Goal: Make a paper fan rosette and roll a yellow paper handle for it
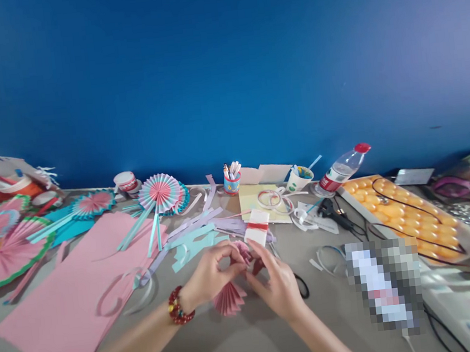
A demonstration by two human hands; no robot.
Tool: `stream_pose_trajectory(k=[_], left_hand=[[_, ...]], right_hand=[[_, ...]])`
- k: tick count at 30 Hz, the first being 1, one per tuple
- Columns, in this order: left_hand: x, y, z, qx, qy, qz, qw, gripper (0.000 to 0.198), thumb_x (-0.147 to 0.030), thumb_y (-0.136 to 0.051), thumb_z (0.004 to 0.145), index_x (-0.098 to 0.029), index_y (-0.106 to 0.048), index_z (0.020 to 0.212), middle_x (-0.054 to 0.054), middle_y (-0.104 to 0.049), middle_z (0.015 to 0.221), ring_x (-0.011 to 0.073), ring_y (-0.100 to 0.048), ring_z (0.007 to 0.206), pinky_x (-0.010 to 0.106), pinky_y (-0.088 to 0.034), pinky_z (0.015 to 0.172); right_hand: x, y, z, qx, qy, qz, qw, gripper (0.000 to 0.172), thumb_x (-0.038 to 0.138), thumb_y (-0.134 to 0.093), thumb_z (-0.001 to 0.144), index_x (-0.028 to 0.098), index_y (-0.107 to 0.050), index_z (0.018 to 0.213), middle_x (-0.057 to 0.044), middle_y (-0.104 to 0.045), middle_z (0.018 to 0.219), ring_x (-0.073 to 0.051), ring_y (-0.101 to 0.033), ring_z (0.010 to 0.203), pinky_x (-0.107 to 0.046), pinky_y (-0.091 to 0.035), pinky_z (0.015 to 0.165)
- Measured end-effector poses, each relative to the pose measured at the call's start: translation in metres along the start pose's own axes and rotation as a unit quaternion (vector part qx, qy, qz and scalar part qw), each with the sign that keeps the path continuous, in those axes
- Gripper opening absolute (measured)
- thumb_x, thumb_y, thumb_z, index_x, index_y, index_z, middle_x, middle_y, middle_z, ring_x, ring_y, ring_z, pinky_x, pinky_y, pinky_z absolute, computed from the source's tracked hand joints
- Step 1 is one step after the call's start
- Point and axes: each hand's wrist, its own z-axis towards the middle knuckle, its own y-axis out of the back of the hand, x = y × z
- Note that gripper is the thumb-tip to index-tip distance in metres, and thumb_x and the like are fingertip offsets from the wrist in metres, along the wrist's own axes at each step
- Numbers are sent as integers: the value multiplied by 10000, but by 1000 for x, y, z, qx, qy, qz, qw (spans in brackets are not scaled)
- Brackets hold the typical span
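Pink pleated paper [230, 301]: between both hands over the grey table [194, 348], lower folds fanned out, nipped near the middle.
Left hand [215, 274]: thumb and forefinger closed on the paper.
Right hand [279, 284]: fingers bent in close; from here I can't tell what they grip.
Red thread [257, 226]: wound on a white card [261, 217], just beyond the hands.
Pleats: best squeezed tight and even, so neither end skews.

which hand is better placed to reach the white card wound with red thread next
Probably the right hand: in view it sits close below the white rectangular card wound with red thread; the left hand is farther left.
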Motion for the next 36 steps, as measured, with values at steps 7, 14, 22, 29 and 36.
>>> stream_pose_trajectory(k=[7,14,22,29,36], left_hand=[[9,3,-4,-15,-28,1,999,160,-343,-661,889,-194,-676,830,64,-612,979,213,-586,990,339,-472,899],[34,3,-7,-44,86,-80,992,521,-470,-702,827,-235,-524,1258,110,-569,1244,242,-559,1113,373,-471,925],[15,-2,-8,98,204,-218,949,298,-429,-669,836,-156,-675,956,38,-693,779,105,-555,578,204,-382,526],[-5,2,-9,98,176,-186,962,232,-359,-559,882,-163,-682,891,32,-688,743,132,-571,600,224,-420,558],[-16,1,-4,108,159,-154,969,305,-420,-568,895,-151,-638,767,36,-697,670,146,-597,598,229,-451,588]], right_hand=[[2,-1,10,-15,66,18,998,182,193,-580,912,238,-617,1085,-44,-722,912,-180,-684,812,-264,-527,707],[4,10,18,-61,3,83,995,101,242,-559,928,225,-639,988,-21,-706,822,-134,-652,666,-222,-527,664],[5,23,33,-108,1,49,993,134,256,-563,929,227,-613,1050,10,-651,731,-126,-620,607,-218,-516,610],[6,25,43,-120,144,-67,980,113,152,-543,918,228,-627,928,-40,-657,814,-174,-614,740,-299,-509,709],[11,29,43,-70,179,-42,980,174,109,-530,905,207,-640,998,-55,-669,887,-188,-612,823,-348,-507,799]])
